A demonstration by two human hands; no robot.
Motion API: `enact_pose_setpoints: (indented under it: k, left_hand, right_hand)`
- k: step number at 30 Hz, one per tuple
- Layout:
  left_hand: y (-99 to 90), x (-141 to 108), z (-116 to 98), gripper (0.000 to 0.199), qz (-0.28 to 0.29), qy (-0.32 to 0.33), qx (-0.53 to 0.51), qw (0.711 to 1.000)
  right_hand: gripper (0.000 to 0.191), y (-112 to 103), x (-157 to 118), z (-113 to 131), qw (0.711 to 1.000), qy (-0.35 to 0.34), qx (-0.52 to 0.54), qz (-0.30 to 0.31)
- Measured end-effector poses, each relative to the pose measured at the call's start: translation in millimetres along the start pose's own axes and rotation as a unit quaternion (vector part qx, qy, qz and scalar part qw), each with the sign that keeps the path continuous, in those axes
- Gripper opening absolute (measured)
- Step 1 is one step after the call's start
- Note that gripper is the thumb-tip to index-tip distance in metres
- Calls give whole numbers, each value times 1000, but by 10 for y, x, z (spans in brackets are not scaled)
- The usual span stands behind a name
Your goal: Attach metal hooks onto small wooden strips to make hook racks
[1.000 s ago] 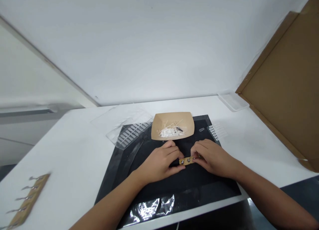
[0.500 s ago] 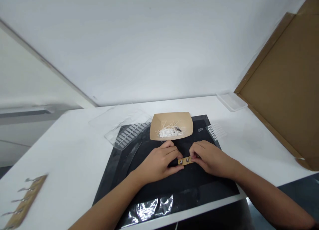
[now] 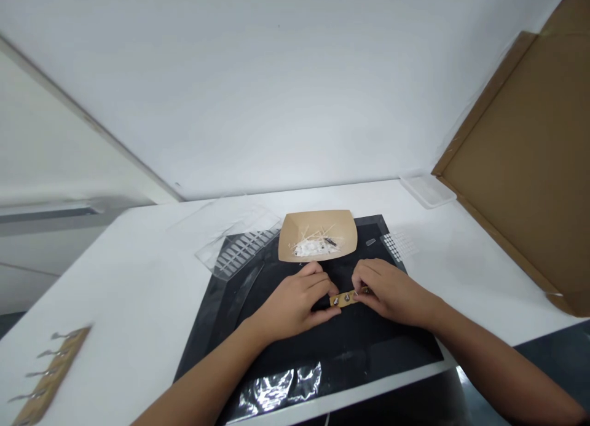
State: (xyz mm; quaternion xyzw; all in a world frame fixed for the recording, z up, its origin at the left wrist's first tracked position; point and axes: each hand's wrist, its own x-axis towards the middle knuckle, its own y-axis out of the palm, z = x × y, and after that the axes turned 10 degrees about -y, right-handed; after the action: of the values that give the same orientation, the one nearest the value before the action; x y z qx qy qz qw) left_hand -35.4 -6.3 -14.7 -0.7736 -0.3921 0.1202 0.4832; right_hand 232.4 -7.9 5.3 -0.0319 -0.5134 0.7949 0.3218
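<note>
A narrow tan strip with small metal pieces on it lies over the black mat. My left hand grips its left end between thumb and fingers. At the strip's right part, my right hand is pinched closed; whatever is between its fingertips is too small to make out. Beyond my hands stands a tan paper tray holding white material, thin sticks and a dark bit. One small clear piece rests on the mat to the right of the tray.
Clear sheets with rows of pale tips lie at the mat's left back corner, and a sheet of white dots at its right. A second strip with metal stems is front left. Clear tray and cardboard stand right.
The view has shifted slightly, so the strip at the front left appears a little further right. My hands keep nearly the same pose on the tan strip.
</note>
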Motion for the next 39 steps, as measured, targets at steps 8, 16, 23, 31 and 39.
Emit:
enact_pose_setpoints:
  k: [8, 16, 23, 31, 39]
  left_hand:
    - [-16, 1, -10, 15, -5, 3, 5, 1000]
    - [-18, 22, -21, 14, -4, 2, 3, 1000]
    - [-21, 18, 3, 13, 8, 2, 2, 1000]
    - [-19, 36, 10, 14, -6, 19, 14, 1000]
    - [-42, 39, -61, 20, -68, 56, 15, 996]
  right_hand:
    - [18, 26, -10, -13, 1000, -21, -14, 1]
    - [14, 53, -19, -26, 999, -35, -28, 2]
    - [11, 7, 0, 17, 998, -39, -41, 40]
    - [14, -23, 9, -38, 998, -52, -15, 31]
    - [16, -32, -6, 25, 995, -71, 40, -57]
